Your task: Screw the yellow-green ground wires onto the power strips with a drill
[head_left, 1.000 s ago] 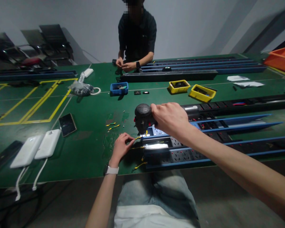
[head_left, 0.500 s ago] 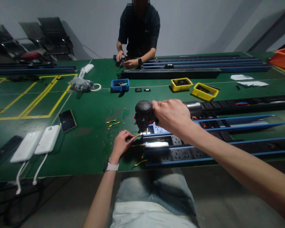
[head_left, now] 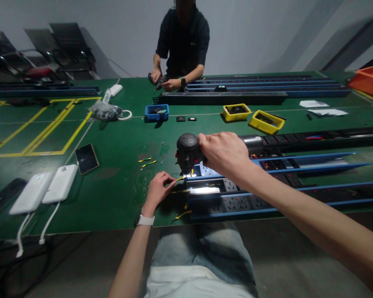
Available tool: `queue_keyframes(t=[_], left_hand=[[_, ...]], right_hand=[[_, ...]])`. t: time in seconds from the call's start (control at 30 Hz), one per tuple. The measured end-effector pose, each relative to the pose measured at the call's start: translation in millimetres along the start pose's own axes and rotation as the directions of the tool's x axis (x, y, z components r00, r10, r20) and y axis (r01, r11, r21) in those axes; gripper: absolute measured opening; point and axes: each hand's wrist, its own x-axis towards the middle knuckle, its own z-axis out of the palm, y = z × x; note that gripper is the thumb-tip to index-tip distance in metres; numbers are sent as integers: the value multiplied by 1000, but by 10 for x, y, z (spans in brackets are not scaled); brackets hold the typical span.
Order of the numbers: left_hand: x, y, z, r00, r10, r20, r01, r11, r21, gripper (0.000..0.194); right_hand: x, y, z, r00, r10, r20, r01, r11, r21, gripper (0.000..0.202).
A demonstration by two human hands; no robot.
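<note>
My right hand (head_left: 225, 153) is wrapped round a black power screwdriver (head_left: 187, 151), whose lit front end points down at the left end of a blue-edged power strip (head_left: 205, 169). Between the thumb and fingers of my left hand (head_left: 159, 188) is a short yellow-green wire (head_left: 179, 179) that runs to the same strip end. The screwdriver's tip and the exact contact point are hidden. Closer to me lies another strip with black sockets (head_left: 236, 203), a yellow-green wire (head_left: 182, 215) sticking out of its end. Two loose yellow-green wires (head_left: 147, 164) rest left of the screwdriver.
Beyond the strips stand a blue bin (head_left: 157, 112) and two yellow bins (head_left: 236, 111) of small parts. White power banks (head_left: 59, 184) and a phone (head_left: 87, 158) lie at left on the green table (head_left: 118, 211). Across it, a co-worker (head_left: 183, 45) handles a tool beside more strips.
Both my hands stay nearly in place, with the screwdriver and wire still held. The view has shifted slightly. Across the table, the co-worker's hand has closed around the tool.
</note>
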Motion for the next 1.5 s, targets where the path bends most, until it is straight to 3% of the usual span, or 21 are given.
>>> queue_keyframes(t=[1.5], left_hand=[[-3,24,-3,1000,16,-23,-16,1000,-1,18]], right_hand=[[-16,34,2,999,17,27,-17,1000,-19,18]])
